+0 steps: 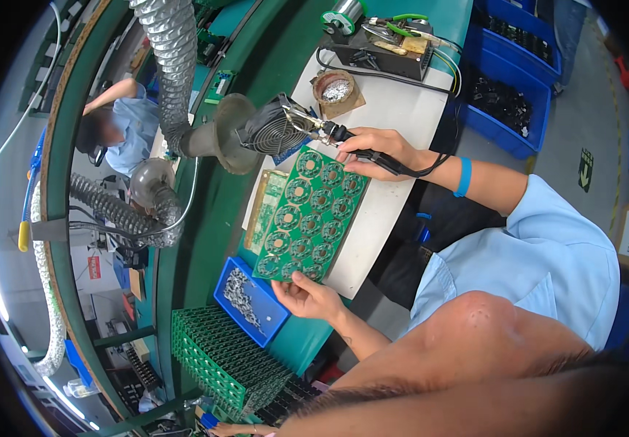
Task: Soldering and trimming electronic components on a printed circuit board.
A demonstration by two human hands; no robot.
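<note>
A green circuit board panel [313, 215] with several round patterns is held tilted over the bench. My left hand [307, 297] grips its near-left corner, with the thumb on top and the fingers partly hidden beneath. My right hand [384, 151] is closed around a black-handled soldering iron [344, 135], whose metal front end reaches past the board's upper edge. Some fingers of that hand are close to the board; I cannot tell whether they touch it. Directly ahead of the iron is a small black fan [276, 125] with a round grille. Under the board lies a pale green, frame-like piece [262, 211].
A pot of silvery metal [336, 89], a black tool box [387, 54] and a solder spool [344, 16] stand at the top. A blue tray of small metal parts [250, 300] and racked green boards [212, 357] sit lower down. A fume duct [170, 65] hangs left; blue bins [511, 98] stand right.
</note>
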